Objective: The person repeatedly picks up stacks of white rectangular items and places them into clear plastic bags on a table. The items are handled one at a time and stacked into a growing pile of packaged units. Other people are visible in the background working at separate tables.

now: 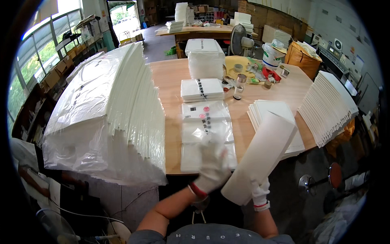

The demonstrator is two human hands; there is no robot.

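Observation:
My right hand [260,192], in a white glove, grips the lower end of a white paper sheet [262,156]. Slanting up to the right, the sheet bows in a curve; I cannot tell whether it is one sheet or several. My gloved left hand [213,168] is smeared by motion over the near end of a pile of clear plastic bags [206,132] with black and red print. Whether its fingers touch the top bag cannot be made out. Partly behind the held sheet lies a stack of white sheets [280,109].
A tall plastic-wrapped stack of white sheets [103,93] fills the table's left side. Another stack [329,107] stands at the right edge. Beyond the bags are packed bundles [205,59], a clear bottle [239,86], a white bucket [271,55] and a fan [239,40].

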